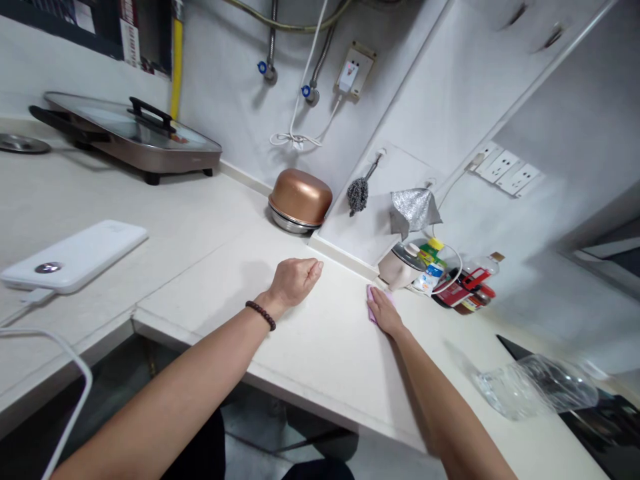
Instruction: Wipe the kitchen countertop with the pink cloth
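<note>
My right hand point(384, 312) presses a folded pink cloth point(371, 297) against the white countertop point(320, 333), close to the wall ledge and a small cream pot with a dark lid point(401, 265). Most of the cloth is hidden beneath the palm and fingers. Curled into a fist, my left hand point(294, 281) is over the middle of the counter, with nothing visible in it. A dark beaded bracelet point(261, 315) circles that wrist. Behind the fist, a copper-coloured round pan point(301, 198) lies upside down on a silver metal one by the wall.
At left are an electric griddle with a glass lid point(135, 133) and a white power bank point(75, 257) with its cable. A scrubber point(358, 195) and silver cloth point(416, 210) hang on the wall. Bottles point(467, 288) and a clear plastic container point(537, 387) stand at right.
</note>
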`<state>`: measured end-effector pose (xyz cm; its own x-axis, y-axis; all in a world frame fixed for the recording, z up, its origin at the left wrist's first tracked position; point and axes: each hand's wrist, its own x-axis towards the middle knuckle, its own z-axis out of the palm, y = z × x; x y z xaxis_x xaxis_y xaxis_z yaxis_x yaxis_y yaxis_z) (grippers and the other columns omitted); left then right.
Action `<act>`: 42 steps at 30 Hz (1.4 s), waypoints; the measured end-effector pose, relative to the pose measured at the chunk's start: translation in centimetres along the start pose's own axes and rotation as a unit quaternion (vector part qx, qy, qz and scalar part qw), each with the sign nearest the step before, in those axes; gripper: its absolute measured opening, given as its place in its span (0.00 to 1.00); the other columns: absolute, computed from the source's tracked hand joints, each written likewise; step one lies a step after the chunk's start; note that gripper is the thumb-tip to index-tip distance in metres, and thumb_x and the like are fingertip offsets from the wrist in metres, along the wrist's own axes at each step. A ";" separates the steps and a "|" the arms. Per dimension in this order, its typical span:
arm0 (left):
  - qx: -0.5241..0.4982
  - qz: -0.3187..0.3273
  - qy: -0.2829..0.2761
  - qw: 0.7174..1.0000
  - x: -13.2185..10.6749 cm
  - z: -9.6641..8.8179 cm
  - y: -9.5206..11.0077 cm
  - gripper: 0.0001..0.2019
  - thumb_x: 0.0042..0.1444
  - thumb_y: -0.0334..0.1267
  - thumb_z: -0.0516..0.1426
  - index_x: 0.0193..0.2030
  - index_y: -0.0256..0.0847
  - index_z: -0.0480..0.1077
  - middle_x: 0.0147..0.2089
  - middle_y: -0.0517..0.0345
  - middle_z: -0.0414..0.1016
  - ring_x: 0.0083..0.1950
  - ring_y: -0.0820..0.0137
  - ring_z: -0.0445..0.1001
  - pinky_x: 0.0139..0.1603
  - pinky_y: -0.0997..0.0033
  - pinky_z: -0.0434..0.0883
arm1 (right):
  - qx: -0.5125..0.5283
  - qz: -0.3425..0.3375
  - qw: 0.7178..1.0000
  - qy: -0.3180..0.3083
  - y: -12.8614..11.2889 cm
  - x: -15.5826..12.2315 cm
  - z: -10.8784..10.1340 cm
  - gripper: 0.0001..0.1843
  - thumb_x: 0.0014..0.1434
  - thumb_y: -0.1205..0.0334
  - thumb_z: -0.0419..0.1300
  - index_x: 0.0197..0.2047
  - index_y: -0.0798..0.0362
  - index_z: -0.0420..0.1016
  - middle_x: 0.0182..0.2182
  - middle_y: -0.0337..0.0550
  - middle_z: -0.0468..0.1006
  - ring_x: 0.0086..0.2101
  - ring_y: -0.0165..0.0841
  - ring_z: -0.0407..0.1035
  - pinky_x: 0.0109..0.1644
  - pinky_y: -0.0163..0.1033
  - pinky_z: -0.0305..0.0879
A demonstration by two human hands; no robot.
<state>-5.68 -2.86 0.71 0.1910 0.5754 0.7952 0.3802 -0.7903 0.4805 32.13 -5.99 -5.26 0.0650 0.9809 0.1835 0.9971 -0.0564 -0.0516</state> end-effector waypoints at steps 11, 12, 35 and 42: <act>-0.025 0.016 0.001 1.000 -0.3 -0.3 0.8 0.22 0.69 0.43 0.45 0.21 0.42 0.59 0.19 0.63 0.62 0.23 0.73 0.61 0.29 0.69 0.55 | 0.053 -0.044 0.998 -0.015 -0.5 -21.4 -3.8 0.32 0.71 0.46 0.46 0.75 0.39 0.47 0.73 0.35 0.50 0.71 0.40 0.44 0.74 0.53 0.43; -0.027 0.020 0.000 0.999 -0.3 -0.3 0.9 0.22 0.69 0.43 0.45 0.21 0.42 0.59 0.19 0.63 0.62 0.23 0.73 0.61 0.29 0.69 0.55 | 0.053 -0.040 0.998 -0.016 -0.4 -22.7 -4.0 0.33 0.71 0.46 0.47 0.75 0.38 0.47 0.73 0.34 0.50 0.71 0.41 0.43 0.74 0.53 0.43; -0.012 0.020 -0.059 0.998 -0.3 0.1 0.9 0.22 0.68 0.43 0.45 0.21 0.42 0.56 0.19 0.64 0.59 0.23 0.73 0.59 0.30 0.69 0.57 | 0.013 0.053 0.998 0.011 12.1 3.3 0.7 0.36 0.68 0.45 0.39 0.68 0.58 0.64 0.67 0.55 0.64 0.69 0.47 0.49 0.72 0.54 0.46; 0.004 0.000 -0.059 0.998 -0.2 0.1 0.4 0.22 0.68 0.44 0.45 0.21 0.42 0.58 0.19 0.63 0.60 0.23 0.73 0.60 0.29 0.69 0.54 | 0.013 0.061 0.998 0.013 11.0 1.6 0.4 0.39 0.68 0.45 0.39 0.70 0.65 0.58 0.69 0.58 0.58 0.70 0.46 0.48 0.73 0.53 0.46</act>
<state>-5.45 -3.28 0.66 0.2962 0.5963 0.7461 0.3880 -0.7889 0.4765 43.22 -4.95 -5.91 0.1868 0.9619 0.1997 0.9804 -0.1694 -0.1007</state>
